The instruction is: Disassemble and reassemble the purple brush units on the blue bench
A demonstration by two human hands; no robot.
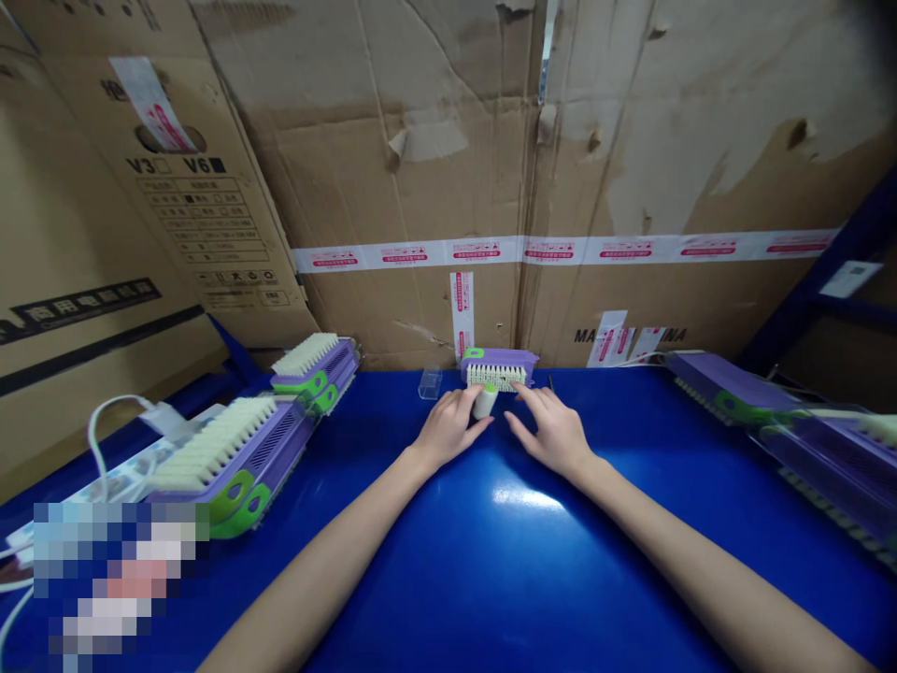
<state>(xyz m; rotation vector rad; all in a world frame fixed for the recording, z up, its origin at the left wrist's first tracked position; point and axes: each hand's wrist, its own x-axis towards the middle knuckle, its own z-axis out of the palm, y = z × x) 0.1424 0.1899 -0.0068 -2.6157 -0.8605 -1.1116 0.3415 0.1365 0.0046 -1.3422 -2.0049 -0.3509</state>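
Note:
My left hand (448,428) grips a small white cylinder with a green end (484,402) between thumb and fingers. Just behind it, a purple brush with white bristles and a green end (499,367) rests against the cardboard, bristles facing me. My right hand (553,430) is open beside the cylinder, thumb and fingers apart. Its index fingertip is close to the brush's bristles; whether it touches them I cannot tell. A small clear plastic box (430,383) sits left of the brush.
Paired purple-green brushes (224,449) lie on the left beside a white power strip (116,486) with cables. More purple brushes (735,388) lie at the right. Tall cardboard (406,187) walls the back of the blue table (448,579). Part of the lower left is pixelated.

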